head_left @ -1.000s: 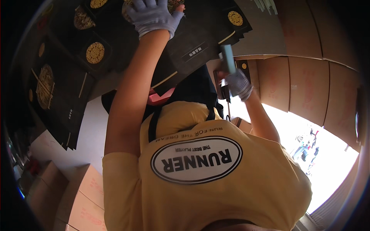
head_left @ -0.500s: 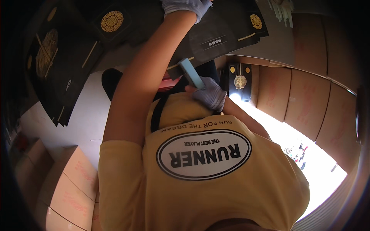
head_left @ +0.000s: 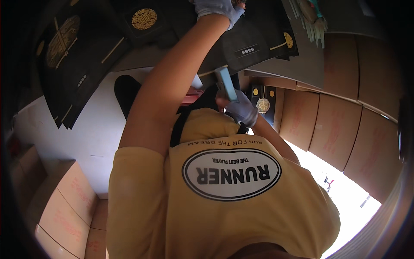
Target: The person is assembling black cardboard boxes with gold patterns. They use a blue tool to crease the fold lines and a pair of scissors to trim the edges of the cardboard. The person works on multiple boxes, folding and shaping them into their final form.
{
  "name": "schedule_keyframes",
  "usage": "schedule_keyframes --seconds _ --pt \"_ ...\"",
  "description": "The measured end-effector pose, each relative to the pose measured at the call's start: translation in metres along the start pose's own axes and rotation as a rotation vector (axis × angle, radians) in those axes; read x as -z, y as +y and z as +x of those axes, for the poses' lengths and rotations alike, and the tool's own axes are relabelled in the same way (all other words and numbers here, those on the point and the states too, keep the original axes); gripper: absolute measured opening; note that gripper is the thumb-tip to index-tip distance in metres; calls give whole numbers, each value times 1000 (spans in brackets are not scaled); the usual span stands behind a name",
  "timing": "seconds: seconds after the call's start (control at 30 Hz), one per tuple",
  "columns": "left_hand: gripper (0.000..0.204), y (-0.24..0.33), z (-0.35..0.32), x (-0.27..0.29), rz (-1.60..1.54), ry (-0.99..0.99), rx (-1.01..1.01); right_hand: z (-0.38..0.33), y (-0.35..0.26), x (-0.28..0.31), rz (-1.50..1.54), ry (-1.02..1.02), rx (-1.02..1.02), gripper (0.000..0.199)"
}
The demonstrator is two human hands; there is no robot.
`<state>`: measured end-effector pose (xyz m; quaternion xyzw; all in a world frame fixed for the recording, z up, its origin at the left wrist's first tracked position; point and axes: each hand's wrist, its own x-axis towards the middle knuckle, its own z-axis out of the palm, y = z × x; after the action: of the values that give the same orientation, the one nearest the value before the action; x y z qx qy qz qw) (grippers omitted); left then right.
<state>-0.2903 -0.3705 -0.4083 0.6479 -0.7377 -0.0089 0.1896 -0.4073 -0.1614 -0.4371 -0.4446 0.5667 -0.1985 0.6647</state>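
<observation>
Near the top edge, my left hand (head_left: pixel 219 11) in a grey fingerless glove reaches over flat black printed sheets (head_left: pixel 228 41) with gold emblems. Its bare fingertips are curled together, partly cut off by the picture's edge, and what they pinch cannot be made out. Close to my body, my right hand (head_left: pixel 245 111), also gloved, is wrapped around a light-blue stapler (head_left: pixel 227 84). The stapler points up toward the near edge of the black sheets. Another fanned stack of black sheets (head_left: pixel 82 64) with gold round emblems lies to the left.
Brown cartons (head_left: pixel 338 134) are stacked along the right, with more cartons (head_left: pixel 64 211) at the lower left. A bundle of pale strips (head_left: pixel 317 28) hangs over the table's edge at upper right. A black printed panel with gold emblems (head_left: pixel 264 97) stands beside the right cartons.
The view has shifted slightly. My left hand appears a little farther right, still over the black sheets. The stapler in my right hand has turned more upright and sits slightly farther right.
</observation>
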Motion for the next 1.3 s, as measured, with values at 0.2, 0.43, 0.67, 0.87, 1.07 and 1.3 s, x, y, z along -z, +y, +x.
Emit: schedule_keyframes --seconds 0.2,0.43,0.67,0.87,1.07,1.3 --pt "63 -89 -16 42 102 -184 -105 -25 28 31 180 226 126 32" --pt "50 -463 -91 38 646 -79 -93 -13 36 18 -130 199 89 38" --pt "48 -286 -15 77 160 84 -95 -7 17 5 -290 209 141 33" --pt "62 -122 51 32 239 67 -144 -22 6 14 4 200 244 33" --pt "57 -43 10 8 51 -130 -439 -48 50 63 217 418 266 27" --pt "54 -39 0 0 92 -42 -492 -30 25 101 481 512 184 29"
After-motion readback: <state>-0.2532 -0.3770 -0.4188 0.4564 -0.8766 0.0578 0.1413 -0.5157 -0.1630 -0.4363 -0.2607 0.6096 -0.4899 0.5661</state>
